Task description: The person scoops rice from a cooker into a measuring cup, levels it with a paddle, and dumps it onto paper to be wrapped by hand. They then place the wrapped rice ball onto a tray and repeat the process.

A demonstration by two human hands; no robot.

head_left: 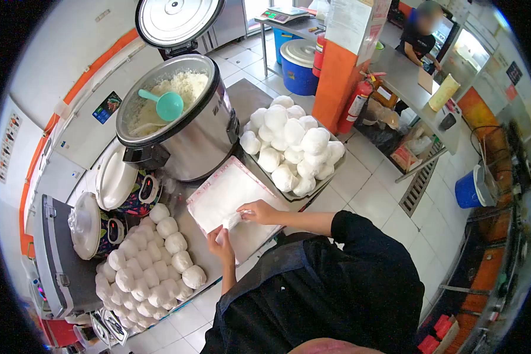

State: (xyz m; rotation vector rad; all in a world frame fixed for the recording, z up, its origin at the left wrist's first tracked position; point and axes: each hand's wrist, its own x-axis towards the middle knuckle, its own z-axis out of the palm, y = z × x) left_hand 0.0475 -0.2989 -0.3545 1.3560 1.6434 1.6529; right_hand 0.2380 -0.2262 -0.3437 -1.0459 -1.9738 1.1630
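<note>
white wrapped rice balls fill two places already: a heap in the metal tray at the far end of the worktop, and a bigger spread of wrapped balls lying in rows nearer the person's left. that looks like a good deal of the work done. between the two piles lies a white stack of plastic sheets, and on it both hands are busy with a small twist of plastic wrap. the right hand pinches its end with fingertips drawn together; the left hand is curled round the lower part, fingers closed on it. whether there is rice inside it yet is too small to tell.

behind the sheets stands the big open rice cooker, lid raised, with cooked rice inside and a teal scoop resting on it. judging by that rice, more balls are left to make. another person stands well apart at a far counter.
</note>
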